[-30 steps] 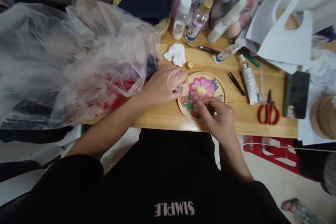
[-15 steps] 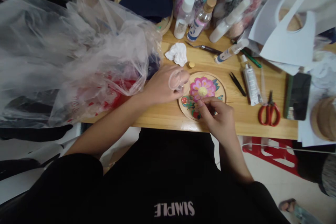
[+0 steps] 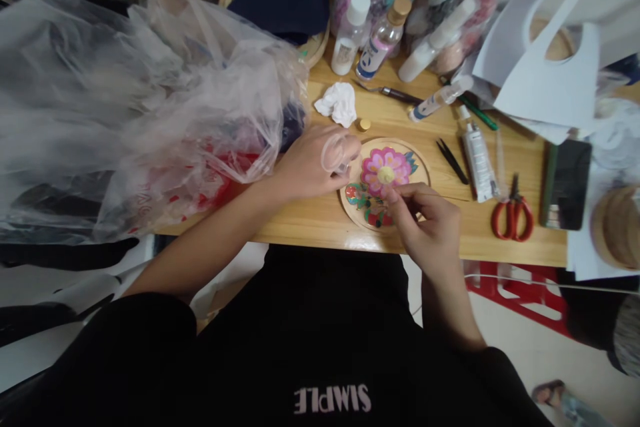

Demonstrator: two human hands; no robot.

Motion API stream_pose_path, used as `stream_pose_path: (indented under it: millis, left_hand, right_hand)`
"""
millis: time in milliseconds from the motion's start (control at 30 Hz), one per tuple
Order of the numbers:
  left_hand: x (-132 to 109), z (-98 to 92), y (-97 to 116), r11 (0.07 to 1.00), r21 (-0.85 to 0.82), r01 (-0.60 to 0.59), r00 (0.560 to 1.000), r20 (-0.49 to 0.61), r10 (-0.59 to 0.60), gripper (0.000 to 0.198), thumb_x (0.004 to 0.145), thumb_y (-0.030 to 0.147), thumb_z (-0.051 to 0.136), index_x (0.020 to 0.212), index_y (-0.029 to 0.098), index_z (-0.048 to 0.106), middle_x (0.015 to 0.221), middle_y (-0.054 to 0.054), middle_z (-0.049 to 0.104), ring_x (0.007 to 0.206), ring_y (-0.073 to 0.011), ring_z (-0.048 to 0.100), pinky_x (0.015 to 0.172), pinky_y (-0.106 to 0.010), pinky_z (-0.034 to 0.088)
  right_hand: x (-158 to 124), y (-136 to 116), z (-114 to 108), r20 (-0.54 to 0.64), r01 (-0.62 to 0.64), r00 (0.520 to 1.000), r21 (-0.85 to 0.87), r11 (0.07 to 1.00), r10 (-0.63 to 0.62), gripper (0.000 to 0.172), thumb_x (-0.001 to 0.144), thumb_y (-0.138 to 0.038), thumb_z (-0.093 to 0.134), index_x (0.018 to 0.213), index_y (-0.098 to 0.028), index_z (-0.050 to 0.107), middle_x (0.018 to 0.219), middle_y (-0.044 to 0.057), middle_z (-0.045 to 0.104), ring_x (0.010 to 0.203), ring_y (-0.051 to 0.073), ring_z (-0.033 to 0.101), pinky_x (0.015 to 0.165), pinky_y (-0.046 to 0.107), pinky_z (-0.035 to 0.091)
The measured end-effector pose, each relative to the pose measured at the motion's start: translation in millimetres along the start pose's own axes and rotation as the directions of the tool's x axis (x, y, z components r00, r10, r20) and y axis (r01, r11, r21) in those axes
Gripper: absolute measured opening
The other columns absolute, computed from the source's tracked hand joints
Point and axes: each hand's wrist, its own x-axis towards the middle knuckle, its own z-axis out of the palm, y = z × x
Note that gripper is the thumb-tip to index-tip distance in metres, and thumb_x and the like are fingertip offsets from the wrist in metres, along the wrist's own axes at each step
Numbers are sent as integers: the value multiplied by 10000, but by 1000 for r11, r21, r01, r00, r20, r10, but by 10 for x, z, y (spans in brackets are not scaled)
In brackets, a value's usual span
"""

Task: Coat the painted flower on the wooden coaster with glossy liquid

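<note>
A round wooden plate [image 3: 427, 173] lies near the table's front edge, bearing a pink flower [image 3: 373, 163] with a pale yellow centre and smaller red and green pieces. My left hand [image 3: 315, 159] is closed at the plate's left rim, on a small clear round container [image 3: 332, 153] whose lower part the fingers hide. My right hand [image 3: 430, 220] hovers at the plate's lower right, thumb and forefinger pinching a thin dark stick [image 3: 457, 199]. Its tip, near the flower's lower edge, is too small to make out.
Crumpled tissue [image 3: 337, 104] and a small gold cap [image 3: 364, 125] lie behind the plate. To the right are black tweezers [image 3: 453, 161], a white tube [image 3: 479, 157], red-handled scissors [image 3: 513, 213] and a phone [image 3: 567, 183]. Bottles [image 3: 373, 53] stand behind; a plastic bag [image 3: 200, 93] covers the left.
My right hand has shifted slightly to the right with the thin stick, uncovering more of the plate's lower part. My left hand has stayed in place.
</note>
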Motion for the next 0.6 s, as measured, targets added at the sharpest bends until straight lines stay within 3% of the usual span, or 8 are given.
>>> stream_pose_path:
  millis: [133, 267, 533, 600]
  left_hand:
    - [-4, 4, 12, 1000, -29, -11, 1000, -26, 10, 185, 898, 330, 494, 858, 174, 586, 860, -63, 609, 917, -219, 594, 815, -360, 460]
    - [-5, -16, 34, 1000, -29, 6, 1000, -13, -6, 194, 892, 343, 516, 859, 174, 606, 872, -65, 621, 900, -210, 582, 820, -367, 465]
    - [-32, -6, 18, 993, -70, 100, 994, 45, -97, 186, 839, 291, 587, 981, 177, 627, 897, -49, 620, 1002, -218, 586, 960, -377, 458]
    - [-40, 8, 11, 995, -75, 67, 997, 34, -65, 204, 854, 305, 577, 1007, 177, 624, 921, -53, 623, 1030, -224, 585, 976, -385, 453]
  right_hand:
    - [96, -63, 32, -116, 84, 990, -4, 996, -83, 161, 888, -269, 625, 756, -188, 668, 655, -10, 662, 504, 85, 528, 465, 223, 385]
    - [230, -73, 126, -141, 153, 977, -39, 987, -157, 156, 894, -255, 609, 771, -178, 669, 665, -3, 676, 513, 84, 544, 469, 220, 387]
    - [350, -39, 199, -7, 121, 992, -88, 989, -122, 187, 891, -286, 573, 777, -179, 674, 686, 18, 684, 519, 104, 557, 528, 252, 421]
    - [361, -43, 192, 41, 90, 995, -46, 995, -88, 196, 884, -285, 571, 755, -176, 669, 668, 15, 675, 489, 93, 529, 516, 248, 412]
